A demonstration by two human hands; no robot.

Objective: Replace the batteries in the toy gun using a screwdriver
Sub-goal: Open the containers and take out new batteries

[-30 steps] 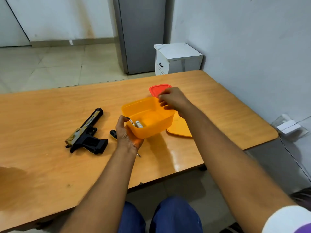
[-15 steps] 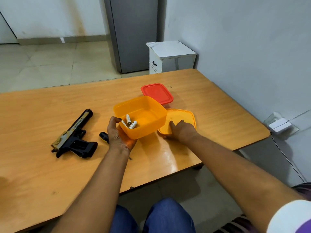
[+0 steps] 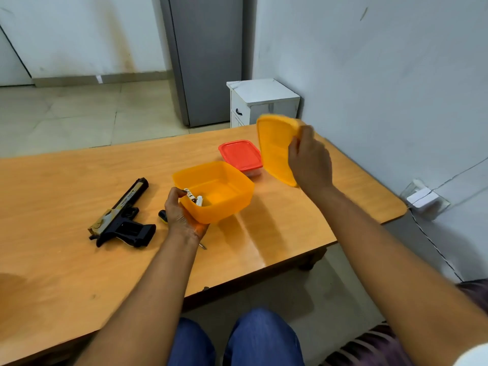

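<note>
A black and tan toy gun (image 3: 122, 217) lies on the wooden table (image 3: 66, 260) at the left. My left hand (image 3: 182, 215) grips the near corner of an open orange container (image 3: 224, 191), tilted, with a few white batteries (image 3: 195, 199) inside. My right hand (image 3: 310, 159) holds the orange lid (image 3: 274, 146) up in the air, nearly upright, to the right of the container. A screwdriver lies under my left hand: its black handle (image 3: 162, 216) and metal tip (image 3: 202, 246) show on either side.
A closed container with a red lid (image 3: 241, 155) sits on the table behind the orange one. A white cabinet (image 3: 264, 101) and a grey door stand beyond the table's far edge. The wall runs along the right, with a white plug (image 3: 422, 198).
My right hand went from the container's rim down to the orange lid on the table, took hold of it and has lifted it up and to the right.
</note>
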